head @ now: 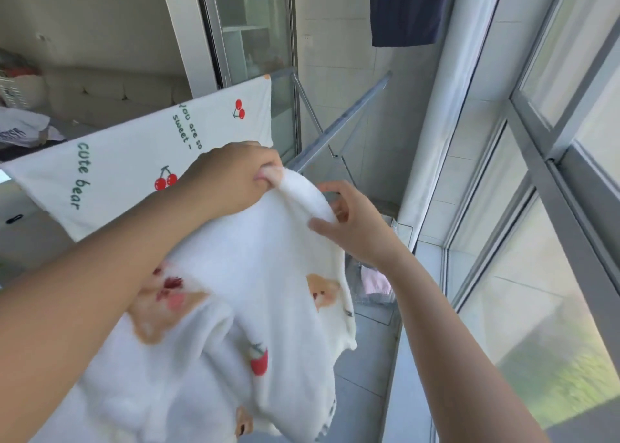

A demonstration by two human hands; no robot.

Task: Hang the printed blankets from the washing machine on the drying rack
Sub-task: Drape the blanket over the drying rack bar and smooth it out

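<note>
Bear-print blanket (pixel 255 275) gripped at its top edge by left hand (pixel 231 177) and right hand (pixel 352 221), fingers (pixel 322 225) closed, before drying rack (pixel 342 120).

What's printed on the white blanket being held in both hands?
Small tan bears and red strawberries on fluffy white blanket, seen in the head view.

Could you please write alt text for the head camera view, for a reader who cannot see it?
Both bare hands grip the top edge of a white fleece blanket printed with bears and strawberries, left hand and right hand close together. Behind it, a cherry-print blanket already hangs on the grey drying rack, beside a window.
</note>
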